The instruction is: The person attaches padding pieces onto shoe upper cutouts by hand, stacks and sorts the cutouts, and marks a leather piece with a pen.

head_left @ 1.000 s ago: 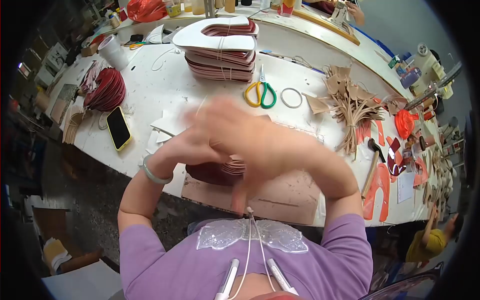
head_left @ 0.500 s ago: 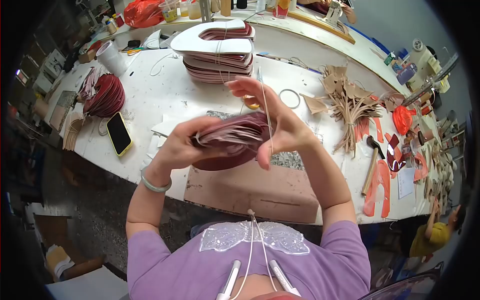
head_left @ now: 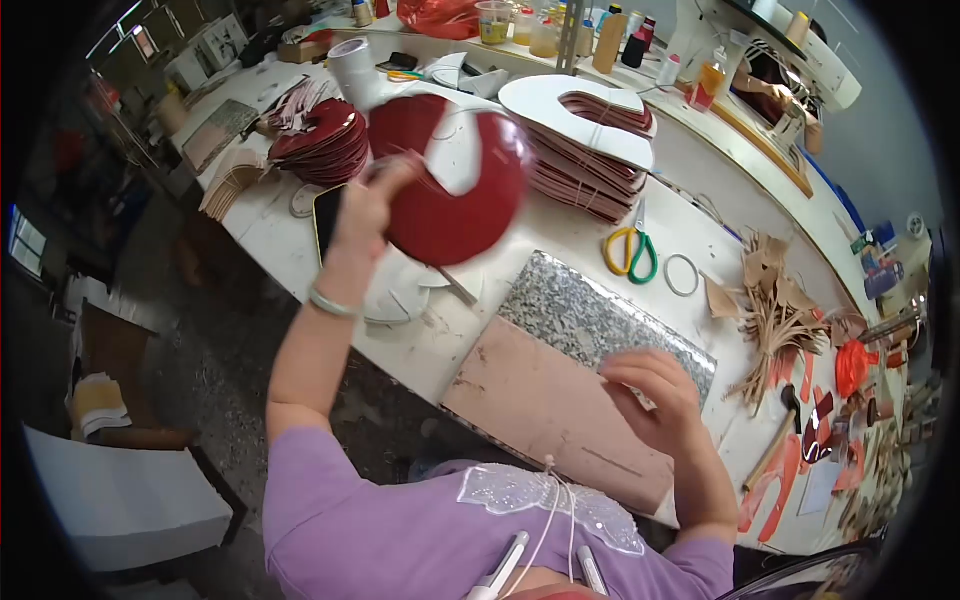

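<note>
My left hand (head_left: 362, 215) grips dark red, glossy U-shaped leather pieces (head_left: 450, 225) by one side, lifted over the left part of the table and blurred by motion. Beyond them is a tied stack of similar pieces with a white U-shaped sheet (head_left: 570, 115) on top. Farther left lies a pile of dark red pieces (head_left: 325, 150). My right hand (head_left: 655, 395) hovers over the brownish-pink board (head_left: 540, 390), its fingers loosely bent and apart, with nothing visible in them. A speckled stone slab (head_left: 585, 305) shows behind the board.
Scissors with yellow and green handles (head_left: 630, 257) and a ring (head_left: 682, 275) lie past the slab. At right are bundled tan strips (head_left: 780, 320) and a hammer (head_left: 775, 450). A phone (head_left: 322, 220) is partly hidden by my left hand. Another person's hand (head_left: 780, 95) shows at the back.
My left hand has carried the red pieces left and away from the board. My right hand has come down toward the board; the pale loop around it is no longer visible. The view has turned left.
</note>
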`<state>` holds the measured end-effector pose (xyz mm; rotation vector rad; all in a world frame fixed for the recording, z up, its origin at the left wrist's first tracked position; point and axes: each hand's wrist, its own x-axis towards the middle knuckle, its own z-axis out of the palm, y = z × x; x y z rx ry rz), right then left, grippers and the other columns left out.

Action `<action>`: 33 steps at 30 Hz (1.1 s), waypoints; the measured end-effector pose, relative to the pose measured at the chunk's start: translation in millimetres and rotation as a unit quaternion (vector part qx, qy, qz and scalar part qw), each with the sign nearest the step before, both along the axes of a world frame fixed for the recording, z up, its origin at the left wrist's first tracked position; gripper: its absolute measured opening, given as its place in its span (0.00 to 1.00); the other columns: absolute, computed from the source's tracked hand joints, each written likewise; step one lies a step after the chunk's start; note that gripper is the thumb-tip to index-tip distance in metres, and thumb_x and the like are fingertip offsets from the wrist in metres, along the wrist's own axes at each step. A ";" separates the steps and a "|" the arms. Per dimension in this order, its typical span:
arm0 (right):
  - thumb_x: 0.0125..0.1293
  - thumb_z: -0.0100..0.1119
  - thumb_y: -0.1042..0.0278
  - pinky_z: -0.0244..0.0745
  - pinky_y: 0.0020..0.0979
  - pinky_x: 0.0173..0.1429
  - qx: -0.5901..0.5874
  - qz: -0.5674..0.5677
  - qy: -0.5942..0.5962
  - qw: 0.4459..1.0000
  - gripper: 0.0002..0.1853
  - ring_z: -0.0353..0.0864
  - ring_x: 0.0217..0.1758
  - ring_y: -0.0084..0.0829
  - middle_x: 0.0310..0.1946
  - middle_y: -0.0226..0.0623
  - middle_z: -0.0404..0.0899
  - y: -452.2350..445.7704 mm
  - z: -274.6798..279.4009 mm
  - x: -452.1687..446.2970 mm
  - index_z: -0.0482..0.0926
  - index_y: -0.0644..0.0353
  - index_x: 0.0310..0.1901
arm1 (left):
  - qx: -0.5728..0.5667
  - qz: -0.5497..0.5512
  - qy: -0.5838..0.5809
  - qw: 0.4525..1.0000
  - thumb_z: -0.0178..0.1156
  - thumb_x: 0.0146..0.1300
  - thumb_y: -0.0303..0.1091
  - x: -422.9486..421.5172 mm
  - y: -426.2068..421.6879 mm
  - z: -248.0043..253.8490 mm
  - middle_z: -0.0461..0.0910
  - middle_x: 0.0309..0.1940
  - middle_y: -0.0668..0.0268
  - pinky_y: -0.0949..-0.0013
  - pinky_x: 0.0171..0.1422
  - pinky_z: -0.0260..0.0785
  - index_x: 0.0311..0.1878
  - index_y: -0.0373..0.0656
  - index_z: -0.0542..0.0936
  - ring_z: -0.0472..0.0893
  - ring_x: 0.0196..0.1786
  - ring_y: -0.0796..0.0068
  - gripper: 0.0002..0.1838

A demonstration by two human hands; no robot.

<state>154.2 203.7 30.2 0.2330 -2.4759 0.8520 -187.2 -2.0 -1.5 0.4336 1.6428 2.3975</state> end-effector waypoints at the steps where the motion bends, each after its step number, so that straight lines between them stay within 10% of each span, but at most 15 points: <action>1: 0.53 0.67 0.83 0.77 0.28 0.46 -0.037 -0.045 -0.044 0.997 0.11 0.84 0.39 0.32 0.37 0.35 0.86 7.7 -19.0 16.9 0.85 0.62 0.39 | 0.016 0.055 0.010 0.998 0.68 0.62 0.33 -27.7 -13.7 6.3 0.85 0.48 0.63 0.78 0.49 0.75 0.46 0.42 0.85 0.84 0.42 0.74 0.11; 6: 0.59 0.65 0.79 0.74 0.24 0.38 -0.220 -0.225 -0.144 0.938 0.07 0.80 0.32 0.26 0.33 0.34 0.86 27.8 -59.7 74.8 0.86 0.63 0.39 | 0.074 0.113 -0.078 0.988 0.59 0.67 0.45 -194.2 -53.4 33.0 0.82 0.57 0.59 0.55 0.59 0.78 0.63 0.45 0.77 0.82 0.56 0.64 0.24; 8: 0.61 0.64 0.77 0.72 0.22 0.36 -0.253 -0.293 -0.149 0.910 0.07 0.79 0.31 0.24 0.32 0.34 0.86 35.3 -61.8 100.2 0.87 0.62 0.40 | 0.026 -0.039 -0.079 0.996 0.60 0.66 0.50 -279.2 -85.2 8.1 0.82 0.56 0.60 0.57 0.65 0.74 0.66 0.47 0.75 0.81 0.59 0.63 0.28; 9: 0.61 0.64 0.76 0.71 0.21 0.35 -0.246 -0.328 -0.145 0.900 0.07 0.78 0.30 0.22 0.31 0.33 0.86 39.0 -64.6 105.9 0.87 0.62 0.40 | -0.003 -0.220 0.162 0.962 0.54 0.70 0.52 -230.6 -97.3 8.2 0.82 0.56 0.57 0.61 0.56 0.80 0.64 0.43 0.76 0.83 0.55 0.63 0.28; 10: 0.62 0.65 0.74 0.71 0.21 0.35 -0.249 -0.354 -0.153 0.889 0.07 0.77 0.28 0.21 0.31 0.31 0.86 44.7 -71.1 114.4 0.87 0.61 0.41 | 0.007 -0.278 0.164 0.947 0.54 0.70 0.52 -225.7 -88.5 11.8 0.82 0.56 0.57 0.61 0.56 0.80 0.64 0.43 0.76 0.83 0.55 0.63 0.28; 15: 0.62 0.65 0.73 0.71 0.22 0.35 -0.215 -0.405 -0.102 0.883 0.06 0.76 0.27 0.21 0.30 0.29 0.86 88.8 -72.0 146.8 0.87 0.61 0.40 | -0.329 0.246 -0.029 0.911 0.59 0.68 0.48 -216.8 -44.0 31.7 0.68 0.69 0.53 0.59 0.58 0.75 0.73 0.40 0.59 0.77 0.57 0.57 0.37; 18: 0.62 0.64 0.68 0.73 0.25 0.39 -0.140 -0.567 -0.042 0.811 0.09 0.77 0.31 0.25 0.34 0.33 0.86 146.7 -82.1 161.4 0.85 0.61 0.42 | -0.508 0.304 -0.017 0.806 0.60 0.67 0.52 -278.6 -65.0 15.1 0.75 0.59 0.47 0.52 0.58 0.73 0.62 0.29 0.64 0.77 0.58 0.52 0.36; 20: 0.59 0.63 0.62 0.75 0.40 0.43 -0.052 -0.577 -0.001 0.815 0.14 0.78 0.36 0.46 0.37 0.43 0.83 204.1 -108.6 168.5 0.81 0.64 0.40 | -0.502 0.337 0.085 0.792 0.61 0.65 0.57 -320.6 -67.8 3.9 0.72 0.63 0.50 0.44 0.58 0.70 0.65 0.38 0.63 0.75 0.60 0.53 0.37; 24: 0.56 0.65 0.55 0.76 0.43 0.46 -0.016 -0.640 -0.197 0.742 0.20 0.82 0.42 0.48 0.40 0.47 0.83 271.9 -129.5 153.7 0.81 0.64 0.42 | -0.477 0.404 0.270 0.732 0.62 0.60 0.66 -360.9 -83.2 -24.2 0.66 0.69 0.55 0.26 0.60 0.62 0.72 0.57 0.62 0.72 0.65 0.54 0.42; 25: 0.56 0.65 0.55 0.76 0.43 0.46 -0.017 -0.637 -0.199 0.744 0.20 0.82 0.42 0.48 0.40 0.47 0.83 274.7 -127.8 148.6 0.81 0.64 0.42 | -0.481 0.406 0.269 0.729 0.62 0.60 0.66 -247.5 -41.8 -17.5 0.66 0.69 0.55 0.26 0.60 0.62 0.72 0.57 0.62 0.72 0.65 0.54 0.42; 27: 0.53 0.68 0.52 0.77 0.40 0.46 -0.077 -0.638 -0.244 0.726 0.25 0.82 0.40 0.48 0.39 0.48 0.84 272.9 -114.2 137.9 0.80 0.66 0.44 | -0.317 0.305 0.451 0.776 0.62 0.69 0.45 -224.2 -16.7 -20.5 0.76 0.60 0.48 0.63 0.66 0.72 0.66 0.32 0.70 0.79 0.59 0.59 0.30; 31: 0.53 0.61 0.55 0.77 0.38 0.41 -0.129 -0.662 -0.166 0.719 0.23 0.82 0.35 0.44 0.36 0.48 0.84 281.6 -89.7 134.7 0.81 0.66 0.46 | -0.203 0.044 0.466 0.860 0.57 0.72 0.30 -37.2 34.7 -16.1 0.72 0.63 0.54 0.67 0.66 0.67 0.68 0.37 0.67 0.75 0.61 0.64 0.24; 33: 0.53 0.60 0.56 0.77 0.38 0.40 -0.130 -0.627 -0.112 0.760 0.22 0.81 0.32 0.43 0.34 0.46 0.84 285.8 -68.2 137.1 0.81 0.64 0.46 | -0.322 0.033 0.554 0.767 0.60 0.68 0.26 32.1 44.1 -14.7 0.72 0.64 0.61 0.66 0.66 0.62 0.68 0.41 0.67 0.72 0.62 0.67 0.26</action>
